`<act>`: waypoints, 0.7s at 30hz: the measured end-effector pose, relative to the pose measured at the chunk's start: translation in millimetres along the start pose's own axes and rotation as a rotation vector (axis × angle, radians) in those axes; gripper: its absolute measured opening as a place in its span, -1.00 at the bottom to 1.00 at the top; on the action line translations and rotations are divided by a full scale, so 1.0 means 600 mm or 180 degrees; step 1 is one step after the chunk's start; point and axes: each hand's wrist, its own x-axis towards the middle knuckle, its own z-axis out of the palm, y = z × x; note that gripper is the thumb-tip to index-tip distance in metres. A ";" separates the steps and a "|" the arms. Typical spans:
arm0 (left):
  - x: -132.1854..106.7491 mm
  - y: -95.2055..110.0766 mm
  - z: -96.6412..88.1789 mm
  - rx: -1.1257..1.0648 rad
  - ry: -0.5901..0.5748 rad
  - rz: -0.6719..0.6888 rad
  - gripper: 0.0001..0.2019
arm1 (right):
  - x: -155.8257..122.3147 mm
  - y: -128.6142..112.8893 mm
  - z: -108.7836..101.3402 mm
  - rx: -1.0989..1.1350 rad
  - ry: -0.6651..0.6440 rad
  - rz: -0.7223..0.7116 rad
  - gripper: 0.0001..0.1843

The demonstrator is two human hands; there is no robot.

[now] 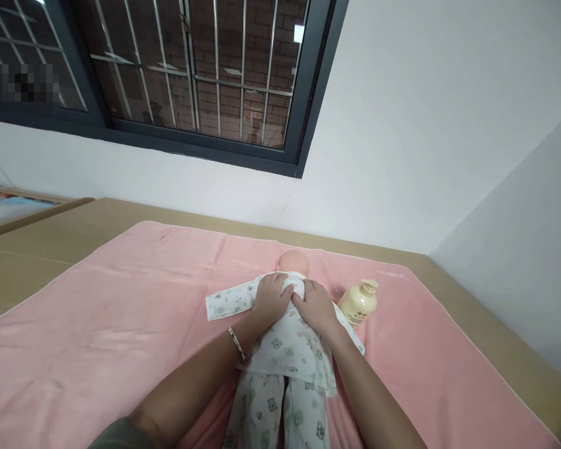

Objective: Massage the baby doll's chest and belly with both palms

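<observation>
I saw soft, even indoor light with faint shadows. Wide-angle distortion skewed the window frame (315,93); focus was sharp.

- Doll (293,262): head plain peach-pink.
- Doll's suit (285,349): white cloth scattered with small green and teal motifs, the same print on top and trousers.
- Towel (121,324): plain salmon pink with a thin pale edge.
- Pump bottle (359,302): cream-yellow with a matching pump; small dark print on the front.
- Bed (37,249): tan, unpatterned.
- Bracelet (236,343): silver.
- Sleeve (116,436): grey-olive.
- Wall (425,125): plain white.
- Window frame (308,125): dark grey.
- Window bars (217,68): pale grey metal.
- Brickwork (257,62) behind the bars: red-brown, crossed by lighter mortar lines.
</observation>
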 end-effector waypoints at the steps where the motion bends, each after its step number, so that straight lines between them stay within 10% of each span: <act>1: 0.001 0.000 0.000 -0.0008 -0.0009 0.0000 -0.75 | 0.002 0.002 0.000 -0.0018 -0.0025 -0.0037 -0.57; 21: -0.002 -0.003 0.003 0.0099 0.0115 -0.0074 -0.79 | -0.009 -0.011 0.021 -0.0214 0.0104 -0.0047 -0.48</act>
